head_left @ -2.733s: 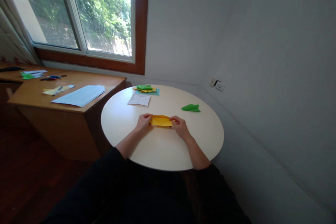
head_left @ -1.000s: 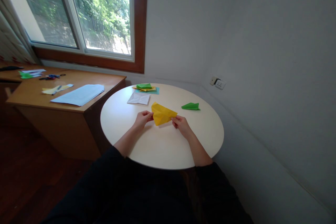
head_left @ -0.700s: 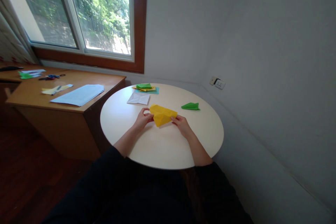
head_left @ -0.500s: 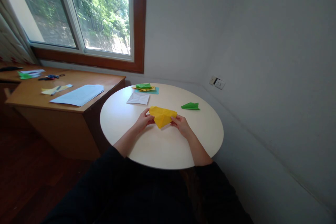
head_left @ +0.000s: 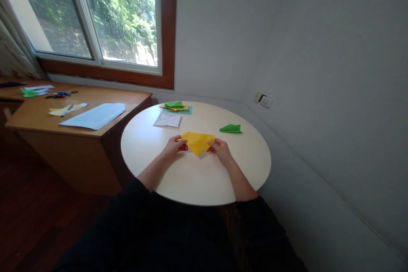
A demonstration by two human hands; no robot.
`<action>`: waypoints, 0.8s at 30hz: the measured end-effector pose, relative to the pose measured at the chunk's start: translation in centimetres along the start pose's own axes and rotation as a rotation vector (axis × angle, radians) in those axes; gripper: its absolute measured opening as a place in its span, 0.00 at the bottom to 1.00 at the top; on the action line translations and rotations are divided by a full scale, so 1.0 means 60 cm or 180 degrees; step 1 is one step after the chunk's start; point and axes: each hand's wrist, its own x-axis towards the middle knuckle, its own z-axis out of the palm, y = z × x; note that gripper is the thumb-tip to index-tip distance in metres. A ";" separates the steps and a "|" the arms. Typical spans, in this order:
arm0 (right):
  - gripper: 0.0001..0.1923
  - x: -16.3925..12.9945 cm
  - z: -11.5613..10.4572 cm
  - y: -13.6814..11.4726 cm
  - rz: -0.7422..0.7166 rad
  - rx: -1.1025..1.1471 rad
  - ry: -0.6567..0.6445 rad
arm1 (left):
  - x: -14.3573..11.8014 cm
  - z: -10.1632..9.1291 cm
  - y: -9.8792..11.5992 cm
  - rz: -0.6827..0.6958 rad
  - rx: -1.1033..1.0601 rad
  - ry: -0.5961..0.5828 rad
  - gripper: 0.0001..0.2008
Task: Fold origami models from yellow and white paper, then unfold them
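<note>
A folded sheet of yellow paper is held up between my hands over the round white table, its lower edge coming to a point facing me. My left hand pinches its left corner between thumb and fingers. On the opposite side, my right hand grips the right corner the same way, thumb on the near face. The fingers behind the paper are partly hidden. Beyond the right hand lies a folded green paper. Past the left hand is a creased white paper.
A stack of coloured papers, green on top, lies at the table's far edge. To the left stands a wooden desk with pale blue sheets, a yellow paper with a pen, and small tools. A wall with a socket rises behind.
The yellow paper's left end has dipped slightly, so its top edge is more level and its point sits a little further right. Both hands keep their hold.
</note>
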 end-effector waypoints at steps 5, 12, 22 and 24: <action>0.18 0.002 0.000 0.002 -0.0022 -0.0002 0.0066 | -0.001 0.003 0.003 -0.0025 0.0044 0.0102 0.04; 0.17 0.001 0.003 0.000 -0.0003 0.0016 0.0138 | 0.000 0.003 0.000 -0.0029 0.0070 0.0227 0.04; 0.17 -0.003 0.005 -0.005 0.0053 -0.0027 0.0141 | 0.006 0.000 -0.003 -0.0066 -0.0060 0.0237 0.06; 0.18 -0.003 0.005 -0.006 0.0032 -0.0052 0.0129 | 0.006 -0.001 -0.004 -0.0052 -0.0063 0.0207 0.07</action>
